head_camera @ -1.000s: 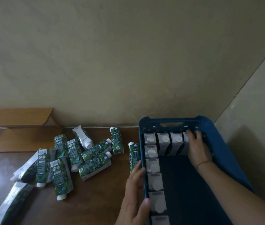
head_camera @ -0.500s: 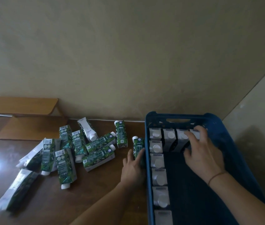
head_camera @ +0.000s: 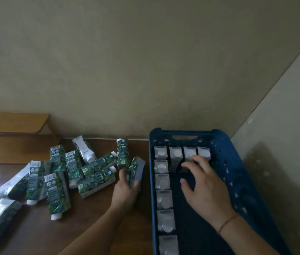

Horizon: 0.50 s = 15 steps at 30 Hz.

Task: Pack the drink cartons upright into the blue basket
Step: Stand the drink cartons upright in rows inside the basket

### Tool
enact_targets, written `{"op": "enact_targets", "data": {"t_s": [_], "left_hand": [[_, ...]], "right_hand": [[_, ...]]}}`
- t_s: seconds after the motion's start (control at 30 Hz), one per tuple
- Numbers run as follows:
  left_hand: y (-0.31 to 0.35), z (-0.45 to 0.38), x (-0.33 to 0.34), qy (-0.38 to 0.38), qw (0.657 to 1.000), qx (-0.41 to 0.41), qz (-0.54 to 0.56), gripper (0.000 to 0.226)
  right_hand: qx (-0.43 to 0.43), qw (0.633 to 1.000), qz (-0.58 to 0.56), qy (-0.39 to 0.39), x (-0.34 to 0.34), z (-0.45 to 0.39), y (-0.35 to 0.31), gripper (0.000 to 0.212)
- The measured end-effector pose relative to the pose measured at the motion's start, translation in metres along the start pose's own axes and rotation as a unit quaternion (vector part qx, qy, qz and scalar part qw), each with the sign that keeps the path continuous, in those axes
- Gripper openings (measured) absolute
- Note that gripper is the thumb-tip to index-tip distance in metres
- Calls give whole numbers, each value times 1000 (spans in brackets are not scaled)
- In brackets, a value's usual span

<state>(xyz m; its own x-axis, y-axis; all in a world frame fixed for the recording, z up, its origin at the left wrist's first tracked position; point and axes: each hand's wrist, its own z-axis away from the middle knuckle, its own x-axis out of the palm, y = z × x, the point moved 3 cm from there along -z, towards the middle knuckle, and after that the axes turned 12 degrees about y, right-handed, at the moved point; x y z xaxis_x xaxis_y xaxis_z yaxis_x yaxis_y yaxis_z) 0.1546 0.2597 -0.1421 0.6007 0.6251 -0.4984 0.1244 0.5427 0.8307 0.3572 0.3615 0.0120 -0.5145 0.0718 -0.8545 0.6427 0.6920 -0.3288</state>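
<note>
The blue basket (head_camera: 237, 173) stands on the right of the brown table. Upright cartons (head_camera: 161, 183) with silver tops line its left wall and far wall. My right hand (head_camera: 203, 184) hovers inside the basket with fingers spread, its fingertips close to the far row, holding nothing. Just left of the basket my left hand (head_camera: 126, 188) grips a green carton (head_camera: 136, 170) and has it tilted up off the table. Several green and white cartons (head_camera: 57, 181) lie scattered flat further left.
The beige wall rises close behind the table, and a second wall (head_camera: 283, 144) runs along the basket's right side. A wooden shelf (head_camera: 13, 122) sits at the far left. Bare dark tabletop (head_camera: 90, 227) shows in front of the loose cartons.
My left hand moved from the basket's left rim to the nearest loose carton, took hold of it and lifted it. My right hand drew back from the far row.
</note>
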Motion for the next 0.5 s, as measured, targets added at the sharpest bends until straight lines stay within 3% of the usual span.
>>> {"op": "enact_targets", "data": {"t_s": [0.1, 0.2, 0.3, 0.4, 0.43, 0.5], "left_hand": [[-2, 12, -19, 37, 988, -56, 140, 8], [3, 28, -43, 58, 941, -118, 313, 19], [28, 45, -62, -30, 869, -106, 483, 17], [44, 47, -79, -36, 898, -27, 438, 34], [45, 47, -86, -17, 905, -15, 425, 33], [41, 47, -98, 9, 886, -27, 462, 17]], "right_hand": [[0, 999, -34, 14, -2, 1, -3, 32], [-1, 994, -106, 22, -7, 0, -13, 37], [-11, 973, -230, -19, -15, -3, -35, 59], [1, 929, -348, -130, -18, -3, -61, 84], [1, 926, -348, -148, -17, -3, -67, 86], [-13, 945, -290, -152, -11, -3, -73, 86]]}}
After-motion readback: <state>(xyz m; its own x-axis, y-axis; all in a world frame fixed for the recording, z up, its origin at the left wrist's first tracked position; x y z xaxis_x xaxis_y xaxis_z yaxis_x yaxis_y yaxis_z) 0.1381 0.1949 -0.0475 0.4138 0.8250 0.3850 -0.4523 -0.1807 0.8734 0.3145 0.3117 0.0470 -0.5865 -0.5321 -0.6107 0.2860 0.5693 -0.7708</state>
